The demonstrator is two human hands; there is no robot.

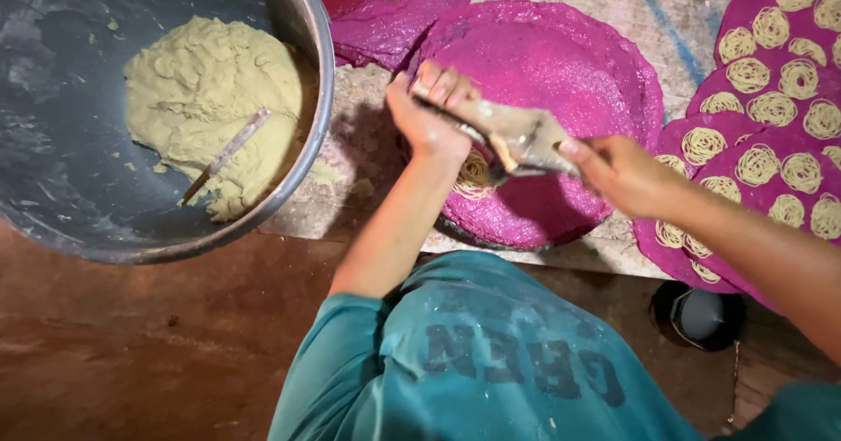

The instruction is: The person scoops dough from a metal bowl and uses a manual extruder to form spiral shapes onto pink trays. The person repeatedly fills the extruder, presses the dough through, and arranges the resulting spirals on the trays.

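Pink mat (561, 64) under dough press (517, 134)

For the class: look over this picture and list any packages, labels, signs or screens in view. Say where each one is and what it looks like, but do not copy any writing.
No packages, signs or screens are in view.
Shirt lettering: the only printed item, dark block letters on the teal shirt, bottom centre, seen upside down.
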